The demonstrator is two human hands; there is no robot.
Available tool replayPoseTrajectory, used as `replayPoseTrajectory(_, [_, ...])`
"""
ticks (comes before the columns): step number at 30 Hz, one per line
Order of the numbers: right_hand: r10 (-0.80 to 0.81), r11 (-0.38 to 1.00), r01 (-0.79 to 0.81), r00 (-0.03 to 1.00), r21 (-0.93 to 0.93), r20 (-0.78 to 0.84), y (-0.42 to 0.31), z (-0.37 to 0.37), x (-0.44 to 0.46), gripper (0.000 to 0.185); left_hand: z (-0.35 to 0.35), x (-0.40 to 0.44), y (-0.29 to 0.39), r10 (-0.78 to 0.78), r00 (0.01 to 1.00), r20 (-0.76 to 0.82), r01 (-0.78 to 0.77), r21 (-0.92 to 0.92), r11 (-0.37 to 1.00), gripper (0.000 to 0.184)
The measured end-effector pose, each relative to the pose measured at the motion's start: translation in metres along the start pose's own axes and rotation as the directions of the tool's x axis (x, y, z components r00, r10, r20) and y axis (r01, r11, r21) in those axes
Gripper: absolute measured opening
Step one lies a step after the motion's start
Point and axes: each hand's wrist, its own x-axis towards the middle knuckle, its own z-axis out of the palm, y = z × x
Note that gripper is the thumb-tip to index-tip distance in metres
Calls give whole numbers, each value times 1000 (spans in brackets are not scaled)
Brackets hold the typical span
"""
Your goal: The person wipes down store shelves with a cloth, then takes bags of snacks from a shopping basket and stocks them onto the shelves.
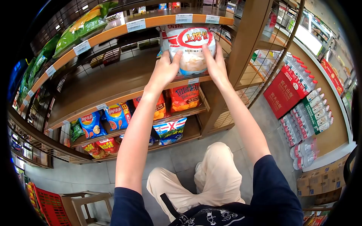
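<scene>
A white and red bag of shrimp chips (193, 56) stands upright at the right end of a middle shelf, its lower part near the shelf's front edge. My left hand (166, 69) grips its left side, thumb pressed on the front. On the opposite side my right hand (216, 64) holds it the same way, thumb on the printed front. The fingers of both hands are mostly hidden behind the bag's sides. Just below hangs a price tag (193, 81) on the shelf edge.
Lower shelves hold red chip bags (184, 97), blue Lay's bags (92, 124) and a blue-white bag (170, 131). A green bag (85, 28) lies on the upper shelf. A wooden post (247, 45) stands right of my hands. Bottled-water packs (298, 124), a red basket (47, 205) and a stool (88, 205) are around.
</scene>
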Motion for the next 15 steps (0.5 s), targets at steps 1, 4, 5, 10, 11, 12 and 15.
replayPoseTrajectory(1, [-47,999,47,999,-16,-1,-1,2,-7,85,2,-1,-1,20,999,-50,-20,8,1000,61])
replayPoseTrajectory(4, [-163,987,163,987,2,15,2,6,-15,71,7,-9,0,61,987,-147,-57,33,998,55])
replayPoseTrajectory(5, [-160,987,160,987,3,8,3,6,-15,71,8,-11,1,82,978,-194,-75,48,996,51])
replayPoseTrajectory(10, [-109,993,112,989,-20,101,1,7,-19,68,9,-11,1,75,980,-184,-61,82,995,46])
replayPoseTrajectory(11, [-106,994,109,990,-28,90,1,9,-20,65,10,-12,3,44,983,-177,-32,71,997,48])
replayPoseTrajectory(12, [-129,990,133,988,-38,81,1,10,-20,68,10,-14,4,29,982,-187,-19,53,998,49])
replayPoseTrajectory(15, [-135,984,138,990,-114,31,1,9,-28,73,11,-15,6,-8,968,-250,7,-6,1000,44])
